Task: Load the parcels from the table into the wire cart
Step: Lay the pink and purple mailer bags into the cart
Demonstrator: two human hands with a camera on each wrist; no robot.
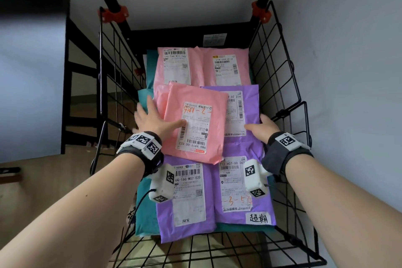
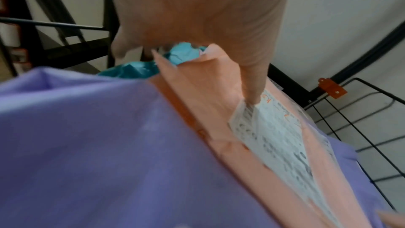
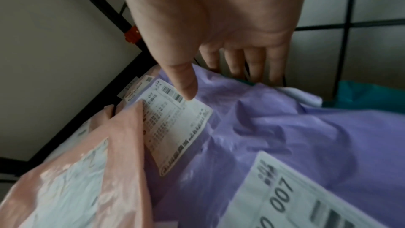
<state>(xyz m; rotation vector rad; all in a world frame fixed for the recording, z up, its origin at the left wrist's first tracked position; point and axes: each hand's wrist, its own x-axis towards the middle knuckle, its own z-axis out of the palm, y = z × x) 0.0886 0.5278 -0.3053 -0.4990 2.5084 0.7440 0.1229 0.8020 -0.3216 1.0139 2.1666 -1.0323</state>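
Pale walls close in behind a black wire cart, its bed already tiled with parcels. The left hand lies flat, fingers straight and thumb across the label of the top pink parcel, probably pressing it level at the pile's centre. At three o'clock from it, the right hand curls over the edge of a purple parcel, thumb on top, seemingly squaring it against the cart's side. Both forearms reach forward and down.
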